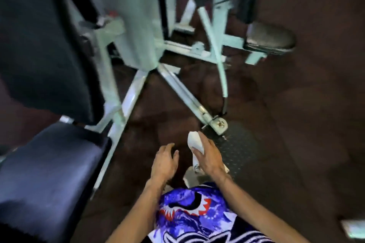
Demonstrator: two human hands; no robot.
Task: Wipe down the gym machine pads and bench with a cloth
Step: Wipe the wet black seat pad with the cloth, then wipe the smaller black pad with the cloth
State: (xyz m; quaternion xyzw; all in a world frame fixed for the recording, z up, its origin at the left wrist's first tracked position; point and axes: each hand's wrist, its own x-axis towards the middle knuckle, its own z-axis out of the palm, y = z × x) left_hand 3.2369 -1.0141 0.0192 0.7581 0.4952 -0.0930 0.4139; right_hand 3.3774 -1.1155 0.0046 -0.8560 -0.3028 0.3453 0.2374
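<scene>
Okay, my right hand [207, 156] is wrapped around a folded white cloth [194, 142], fingers clamped over it, one end sticking out past my fingertips. My left hand [165, 161] is just beside it, empty, fingers loosely curled and spread, touching nothing.

Landmark: the dark blue seat pad [49, 173]. Both hands are off to its right, clear of it, held over the floor, so the cloth is not on any pad. Directly above the seat pad rises the dark back pad [39, 35], tilted and blurred. Behind and right of the seat pad is the pale green machine frame [136, 25]: a wide upright, slanted legs coming down, one long strut running down-right to a bolted foot plate [218, 124] just above the cloth. That strut and the legs lie between the seat pad and a second, smaller black pad [270, 37], which is well apart, far up-right on its own green bracket. A thin curved bar [217, 55] comes down from the frame toward the foot plate.

Right of my hands there is a dark textured mat [239, 148]. The floor [306, 104] is dark brown, matte, dim lighting. Below my hands are blue and white patterned shorts [195, 209] with red zigzag marks. Whole view motion-blurred, edges soft.
</scene>
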